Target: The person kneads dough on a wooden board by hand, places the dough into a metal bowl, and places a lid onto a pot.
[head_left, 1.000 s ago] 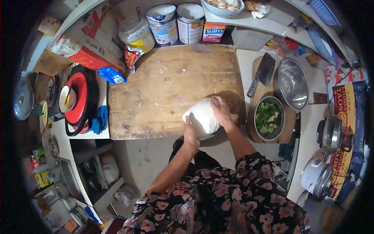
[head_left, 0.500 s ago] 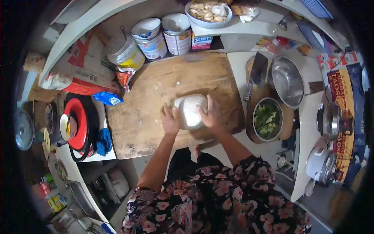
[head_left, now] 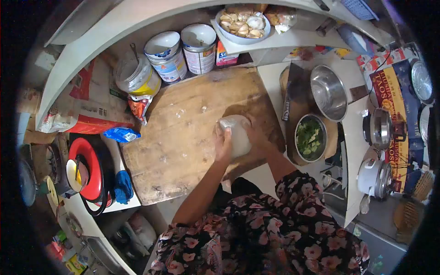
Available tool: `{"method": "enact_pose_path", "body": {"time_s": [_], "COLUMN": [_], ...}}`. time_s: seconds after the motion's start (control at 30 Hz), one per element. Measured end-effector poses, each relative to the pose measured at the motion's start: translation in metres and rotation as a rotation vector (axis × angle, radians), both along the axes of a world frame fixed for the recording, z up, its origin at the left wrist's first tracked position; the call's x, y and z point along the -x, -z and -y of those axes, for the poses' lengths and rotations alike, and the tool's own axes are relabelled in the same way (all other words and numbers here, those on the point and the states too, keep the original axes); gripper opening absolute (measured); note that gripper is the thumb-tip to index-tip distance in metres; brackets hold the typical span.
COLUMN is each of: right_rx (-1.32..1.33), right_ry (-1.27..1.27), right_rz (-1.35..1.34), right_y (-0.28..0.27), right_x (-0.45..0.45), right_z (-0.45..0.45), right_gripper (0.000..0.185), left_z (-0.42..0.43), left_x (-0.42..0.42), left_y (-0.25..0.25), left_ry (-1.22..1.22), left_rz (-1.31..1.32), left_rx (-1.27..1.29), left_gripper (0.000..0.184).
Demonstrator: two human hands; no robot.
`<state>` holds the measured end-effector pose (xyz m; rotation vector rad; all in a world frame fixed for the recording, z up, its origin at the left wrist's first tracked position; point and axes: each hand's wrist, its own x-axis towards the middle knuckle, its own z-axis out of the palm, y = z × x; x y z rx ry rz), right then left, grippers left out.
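A pale, rounded lump of dough (head_left: 240,137) is between my two hands over the wooden board (head_left: 169,151), toward its front right. My left hand (head_left: 222,145) presses its left side, with the thumb laid over the near face. On the right side, my right hand (head_left: 257,140) curves around the dough, its fingertips partly hidden behind it. The dough appears tilted up, and a shadow falls on the board behind it. Whether its underside touches the board I cannot tell.
Right of the board are a cleaver (head_left: 289,89), a steel bowl (head_left: 329,94) and a bowl of chopped greens (head_left: 310,138). Tins, one a blue-labelled tin (head_left: 168,66), line the back. A red basin (head_left: 87,158) stands left. Above sits a bowl of garlic (head_left: 243,27).
My hands have closed in on the dough from both sides, and it has tipped up from lying flat. The view has shifted and turned slightly.
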<state>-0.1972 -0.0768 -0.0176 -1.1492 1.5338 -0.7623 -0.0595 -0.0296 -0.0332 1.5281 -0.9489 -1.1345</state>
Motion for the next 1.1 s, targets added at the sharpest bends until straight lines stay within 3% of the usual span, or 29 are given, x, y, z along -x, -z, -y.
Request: {"method": "enact_pose_path", "body": {"time_s": [0.07,0.1,0.13,0.17,0.23,0.27,0.33,0.4,0.43,0.47,0.53,0.57,0.67,0.7,0.77,0.8,0.83,0.87,0.9,0.93,0.97,1.0,1.07,1.1], "right_rx": [-0.052,-0.046,-0.037,-0.032,0.088,0.214,0.220,0.220,0.203,0.192,0.073,0.058,0.077,0.086,-0.074,-0.104,-0.153,-0.217,-0.155,-0.091,-0.027,-0.018,0.166,0.172], "right_ry": [-0.065,-0.069,-0.196,-0.320,-0.299,-0.282,-0.265,-0.225,-0.281,-0.331,-0.325,-0.259,-0.176,-0.161,-0.076,-0.084,-0.083,-0.079,-0.110,-0.139,-0.163,-0.150,-0.270,-0.256], "right_rz": [-0.248,-0.247,-0.414,-0.580,-0.541,-0.506,-0.591,-0.694,-0.574,-0.458,-0.405,-0.378,0.012,0.016,-0.138,0.077,0.297,0.502,0.459,0.415,0.369,0.390,-0.156,-0.135], "right_y": [0.020,-0.003,-0.049,-0.079,-0.085,-0.086,-0.080,-0.068,-0.060,-0.055,-0.072,-0.057,0.091,0.079,0.031,0.089,0.148,0.204,0.131,0.045,-0.052,-0.056,-0.058,-0.083], "right_x": [0.004,-0.008,-0.028,-0.043,-0.052,-0.057,-0.066,-0.071,-0.071,-0.064,-0.050,-0.050,-0.028,-0.031,-0.040,-0.050,-0.058,-0.066,-0.054,-0.043,-0.031,-0.028,-0.026,-0.012], "right_z": [0.000,-0.006,-0.014,-0.022,-0.036,-0.041,-0.032,-0.025,-0.022,-0.017,-0.004,-0.003,0.012,0.011,0.008,0.010,0.011,0.013,0.008,0.003,-0.002,-0.001,-0.001,0.001], "right_gripper": [0.058,0.058,0.061,0.065,0.070,0.074,0.077,0.079,0.079,0.079,0.076,0.074,0.067,0.067,0.059,0.059,0.060,0.061,0.062,0.063,0.065,0.065,0.070,0.070], "left_z": [0.006,-0.001,-0.007,-0.014,-0.033,-0.043,-0.053,-0.060,-0.057,-0.052,-0.051,-0.047,-0.036,-0.043,-0.054,-0.032,-0.031,-0.028,-0.023,-0.029,-0.032,-0.037,-0.036,-0.033], "left_x": [-0.019,-0.038,-0.054,-0.063,-0.077,-0.081,-0.087,-0.091,-0.085,-0.079,-0.073,-0.069,-0.076,-0.084,-0.094,-0.062,-0.056,-0.051,-0.049,-0.066,-0.064,-0.061,-0.050,-0.041], "left_y": [-0.020,-0.032,-0.042,-0.052,-0.065,-0.054,-0.029,-0.025,-0.033,-0.041,-0.041,-0.037,-0.054,-0.018,0.072,0.011,-0.021,-0.045,-0.056,-0.022,-0.029,-0.045,-0.074,-0.092], "left_ry": [0.069,0.038,0.009,0.013,-0.221,-0.214,-0.276,-0.215,-0.163,-0.255,-0.154,-0.130,-0.143,-0.128,0.043,-0.164,-0.144,-0.130,-0.117,0.013,0.027,0.013,-0.030,-0.020], "left_rz": [-0.090,-0.294,-0.495,-0.491,-0.486,-0.479,-0.513,-0.459,-0.414,-0.578,-0.596,-0.608,-0.494,-0.485,-0.279,-0.480,-0.467,-0.617,-0.765,-0.837,-0.819,-0.807,-0.796,-0.772], "left_rx": [0.014,-0.125,-0.267,-0.269,-0.302,-0.308,-0.405,-0.432,-0.461,-0.429,-0.375,-0.348,-0.483,-0.478,-0.022,-0.196,-0.186,-0.212,-0.240,-0.145,-0.142,-0.151,-0.164,-0.164], "left_gripper": [0.066,0.065,0.065,0.065,0.068,0.068,0.062,0.055,0.051,0.044,0.046,0.049,0.063,0.063,0.062,0.060,0.060,0.060,0.061,0.064,0.064,0.065,0.065,0.065]}}
